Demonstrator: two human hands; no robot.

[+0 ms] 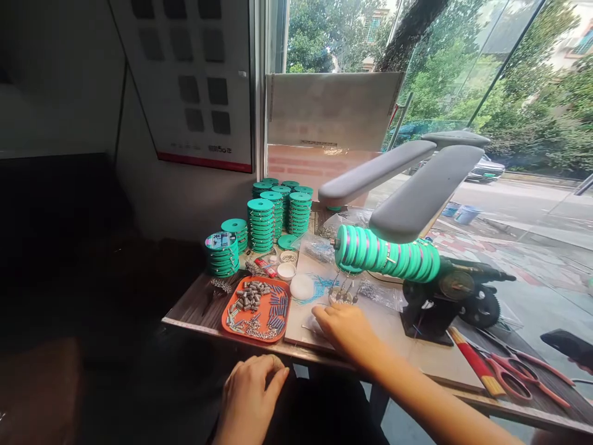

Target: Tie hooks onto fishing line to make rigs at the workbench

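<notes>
My right hand [345,327] is right of the orange tray [265,314], fingers bent down, near a small dish [341,298]; I can't tell its grip. My left hand [251,390] curls in front of the tray, its hold hidden from me. A white disc [302,287] sits right beside the tray; green spools [260,225] stand behind it.

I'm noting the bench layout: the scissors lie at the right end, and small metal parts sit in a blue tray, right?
Not quite: the head view shows the tray is orange. Small metal parts do sit in it, and scissors lie at the bench's right end.
</notes>
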